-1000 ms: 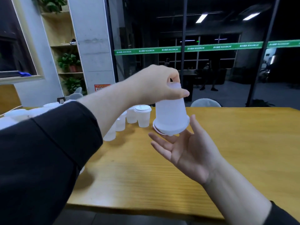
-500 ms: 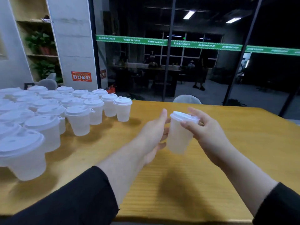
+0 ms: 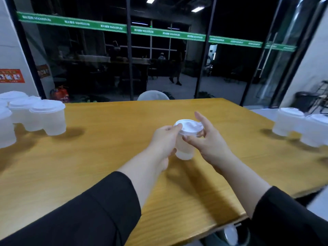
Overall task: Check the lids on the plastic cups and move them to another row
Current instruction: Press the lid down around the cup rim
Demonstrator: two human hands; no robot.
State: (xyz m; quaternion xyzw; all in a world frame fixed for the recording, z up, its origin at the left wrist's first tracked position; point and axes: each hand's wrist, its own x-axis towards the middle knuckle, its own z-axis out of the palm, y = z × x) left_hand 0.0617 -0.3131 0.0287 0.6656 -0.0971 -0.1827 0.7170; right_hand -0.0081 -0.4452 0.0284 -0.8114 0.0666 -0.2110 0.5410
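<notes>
Gripping upright cup (image 3: 184, 150) between both hands — left hand (image 3: 164, 139) curled round wall, right hand (image 3: 209, 142) pinching lid (image 3: 188, 126) rim (checked row lies beyond right fingers).

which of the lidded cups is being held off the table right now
The cup at centre, gripped between the left hand and right hand; the left cluster and right pair stand on the table.

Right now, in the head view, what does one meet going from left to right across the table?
Cluster of lidded cups → left hand → held cup → right hand → lidded cups at the right edge.
</notes>
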